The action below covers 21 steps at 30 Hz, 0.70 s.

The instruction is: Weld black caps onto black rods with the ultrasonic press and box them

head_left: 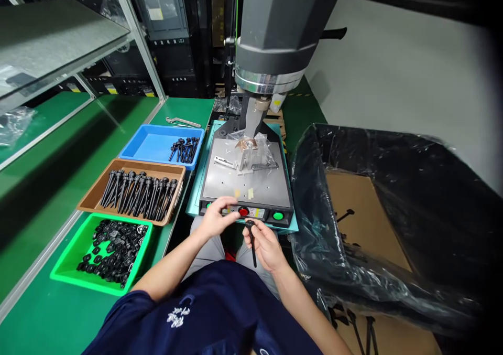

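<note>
In the head view my right hand (pixel 268 246) pinches a long black bolt-shaped part (pixel 252 244) by its head, the shaft hanging down over my lap. My left hand (pixel 218 218) is beside it, thumb and fingers apart and nothing in them, near the front panel of a press. A red button (pixel 243 211) and a green button (pixel 278 216) sit on that panel. Behind it lies the grey metal base plate (pixel 220 183), carrying a small fixture (pixel 245 156) wrapped in clear plastic. Above the fixture points the press's metal horn (pixel 254 120).
Left on the green bench stand a blue tray (pixel 143 144) and a brown tray (pixel 113 170), both with long black parts, and a green tray (pixel 70 260) of small black nut-like pieces. A wrench (pixel 184 121) lies behind. To the right stands a plastic-lined box (pixel 314 213).
</note>
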Available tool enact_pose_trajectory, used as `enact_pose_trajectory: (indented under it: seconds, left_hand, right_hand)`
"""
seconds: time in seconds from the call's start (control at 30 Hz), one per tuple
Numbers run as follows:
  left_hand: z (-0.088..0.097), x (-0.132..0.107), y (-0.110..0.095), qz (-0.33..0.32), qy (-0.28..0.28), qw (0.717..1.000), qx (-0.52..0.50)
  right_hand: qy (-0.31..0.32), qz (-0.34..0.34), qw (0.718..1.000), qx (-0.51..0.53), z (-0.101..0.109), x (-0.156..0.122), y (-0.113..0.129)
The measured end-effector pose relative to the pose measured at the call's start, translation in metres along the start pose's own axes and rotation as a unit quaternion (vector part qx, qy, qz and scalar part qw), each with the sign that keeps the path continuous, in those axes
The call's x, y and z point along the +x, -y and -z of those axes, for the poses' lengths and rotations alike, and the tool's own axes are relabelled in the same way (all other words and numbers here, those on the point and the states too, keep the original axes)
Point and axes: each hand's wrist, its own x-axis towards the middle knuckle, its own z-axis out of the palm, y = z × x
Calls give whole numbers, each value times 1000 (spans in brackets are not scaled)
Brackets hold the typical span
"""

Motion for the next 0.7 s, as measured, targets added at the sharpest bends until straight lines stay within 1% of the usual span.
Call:
enact_pose_trajectory:
  seconds: [0.07, 0.1, 0.17, 0.23, 0.3, 0.33, 0.37, 0.43, 0.53, 0.63, 0.7]
  left_hand:
    - [9, 29, 10, 49, -85, 995, -21]
    - [14, 45, 15, 55, -121, 991, -27]
    - [22, 80, 23, 65, -156, 986, -16]
    - [26, 110, 28, 83, -158, 984, -9]
    - [25, 133, 29, 102, -131, 986, -28]
    - [23, 140, 29, 113, -109, 987, -44]
    - [21, 145, 29, 125, -86, 987, -59]
    - [14, 148, 26, 156, -39, 983, -90]
    - [-1, 138, 19, 194, 16, 967, -167]
    - [-23, 122, 7, 212, 33, 940, -264]
    - [-39, 112, -4, 228, 36, 921, -314]
  right_hand:
    - [-13, 1, 1000, 9, 3, -2, 4]
    - [-12, 2, 1000, 12, 4, -3, 6]
    - [-4, 3, 1000, 14, 4, -5, 9]
    - [7, 0, 1000, 15, 2, -5, 10]
    - [16, -1, 1000, 17, -1, -4, 9]
    - [19, -3, 1000, 17, -2, -4, 9]
    - [22, -7, 1000, 15, -3, -3, 7]
    - [26, -23, 999, 6, -2, -1, 3]
    - [36, -54, 998, -16, 2, 7, -9]
    - [42, -68, 996, -44, 4, 27, -27]
    - [40, -58, 995, -77, 1, 46, -38]
